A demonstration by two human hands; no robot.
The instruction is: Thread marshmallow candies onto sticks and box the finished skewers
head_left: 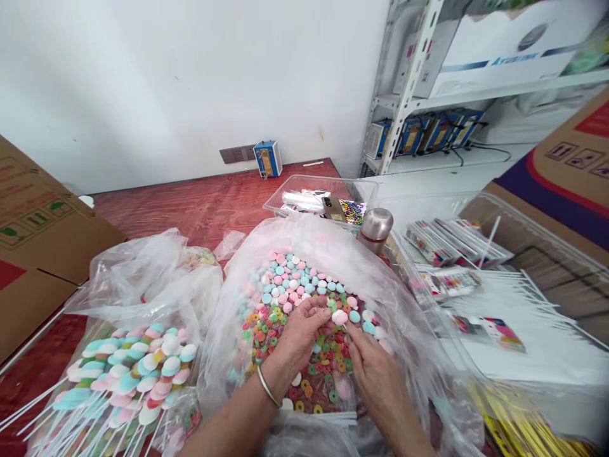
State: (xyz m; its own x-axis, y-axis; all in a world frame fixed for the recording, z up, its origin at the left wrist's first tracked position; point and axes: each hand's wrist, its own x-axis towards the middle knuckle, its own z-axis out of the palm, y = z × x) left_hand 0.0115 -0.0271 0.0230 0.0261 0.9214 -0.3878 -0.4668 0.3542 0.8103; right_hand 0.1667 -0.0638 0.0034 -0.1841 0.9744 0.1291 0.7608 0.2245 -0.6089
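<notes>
Over an open clear plastic bag (304,235), my two hands meet at a pink and white marshmallow (339,317). My left hand (299,330), with a bangle on its wrist, is closed in a pinch at the marshmallow's left side. From the lower right, my right hand (378,365) has thumb and fingers pressed together just beneath it, seemingly round a thin white stick mostly hidden by the fingers. Loose pink, blue and white marshmallows (295,279) lie in the bag's far part. Colourful gummy rings (328,358) lie nearer, beneath my hands. White sticks (333,417) rest at the near edge.
On the left lie several marshmallow skewers (137,368) beside another plastic bag (157,273). A steel flask (375,230) and a clear bin (285,197) holding a phone stand behind. Right is a large clear tub (457,343) with white sticks and packets. Cardboard boxes (42,235) flank the table.
</notes>
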